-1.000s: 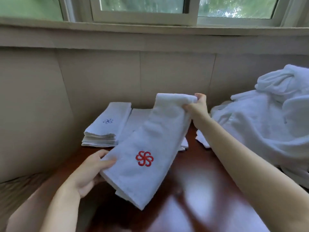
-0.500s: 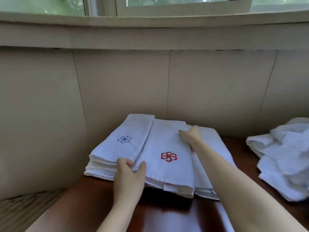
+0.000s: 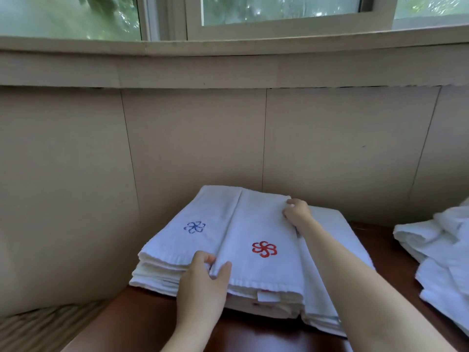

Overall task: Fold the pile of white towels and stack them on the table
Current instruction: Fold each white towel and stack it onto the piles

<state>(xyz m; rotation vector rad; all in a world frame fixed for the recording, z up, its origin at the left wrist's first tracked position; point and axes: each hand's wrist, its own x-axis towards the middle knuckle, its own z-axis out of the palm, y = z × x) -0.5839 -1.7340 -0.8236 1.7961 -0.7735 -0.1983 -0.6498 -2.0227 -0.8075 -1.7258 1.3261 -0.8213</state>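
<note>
On red-emblem towel (image 3: 261,224) — left hand (image 3: 203,275), right hand (image 3: 297,212).

- Head view — looks forward and down across the table (image 3: 266,336) from its near edge, facing wall (image 3: 203,135) and window (image 3: 279,11).
- Sits close above the towel stack (image 3: 253,219).

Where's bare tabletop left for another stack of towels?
Bare: dark wooden table strip between folded white towel stacks and rumpled white towel pile; also the near edge in front of the stacks. Crowded: back-left, stacks side by side at the wall.
</note>
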